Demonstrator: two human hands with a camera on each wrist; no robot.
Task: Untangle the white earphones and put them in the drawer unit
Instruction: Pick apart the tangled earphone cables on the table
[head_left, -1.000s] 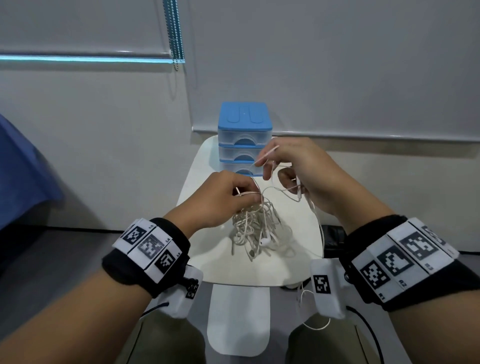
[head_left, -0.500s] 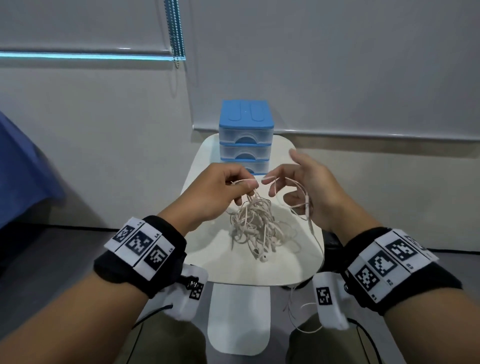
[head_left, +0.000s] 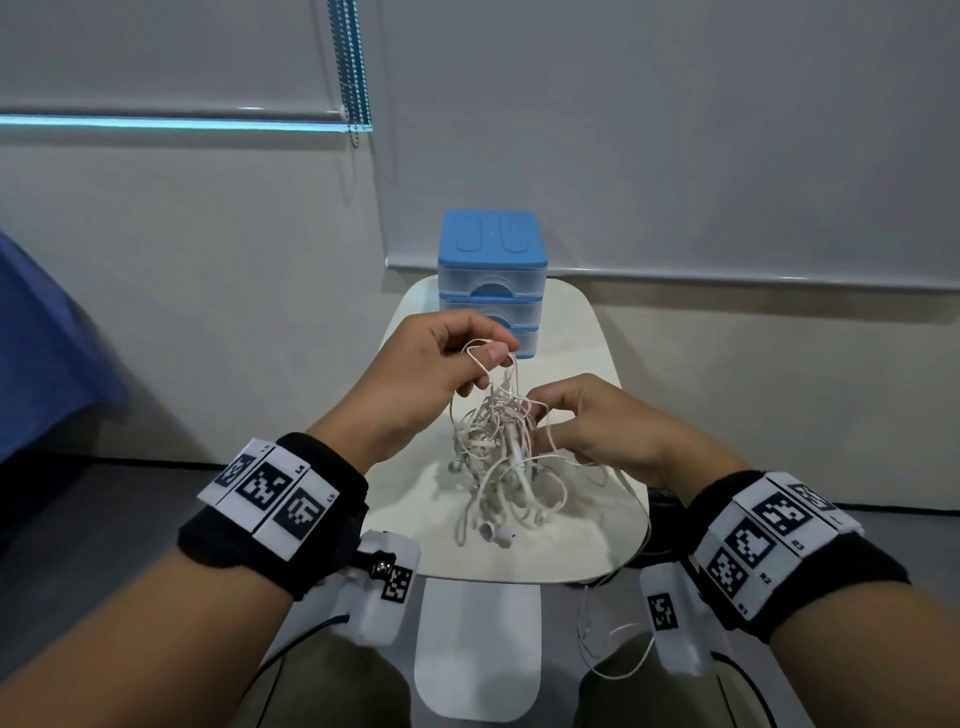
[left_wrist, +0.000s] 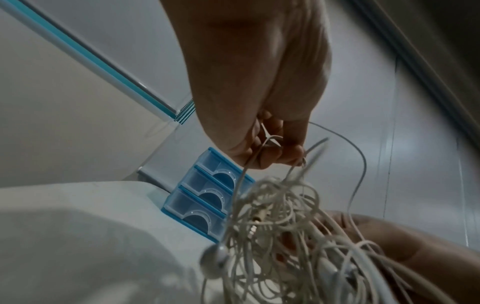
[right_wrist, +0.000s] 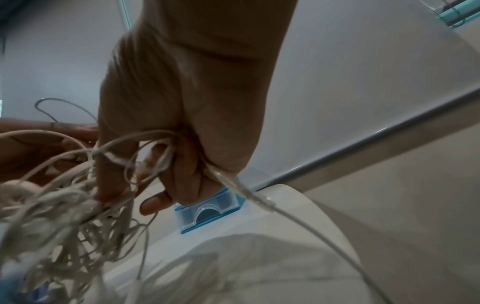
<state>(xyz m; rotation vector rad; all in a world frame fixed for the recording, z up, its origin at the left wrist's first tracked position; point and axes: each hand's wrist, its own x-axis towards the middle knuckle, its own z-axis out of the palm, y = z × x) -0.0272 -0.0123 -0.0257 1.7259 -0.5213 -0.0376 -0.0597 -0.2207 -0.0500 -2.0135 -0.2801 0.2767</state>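
Observation:
A tangled bundle of white earphones (head_left: 496, 457) hangs above the small white table (head_left: 405, 499), its lower loops and an earbud (head_left: 493, 532) touching the top. My left hand (head_left: 441, 374) pinches a loop of cord at the top of the tangle (left_wrist: 275, 230) and holds it up. My right hand (head_left: 582, 421) sits lower on the right, fingers curled into the cords (right_wrist: 109, 185); one strand trails off over the table's right edge. The blue three-drawer unit (head_left: 491, 280) stands at the back of the table, its drawers (left_wrist: 205, 197) closed.
The table is narrow, with a white leg panel (head_left: 475, 644) below its front edge. A grey wall and roller blinds (head_left: 675, 156) rise right behind the drawer unit. Blue fabric (head_left: 41, 353) shows at the far left. Dark floor lies on both sides.
My left hand has lifted the tangle higher by a loop. My right hand came down from beside the drawer unit and now grips the tangle lower on the right.

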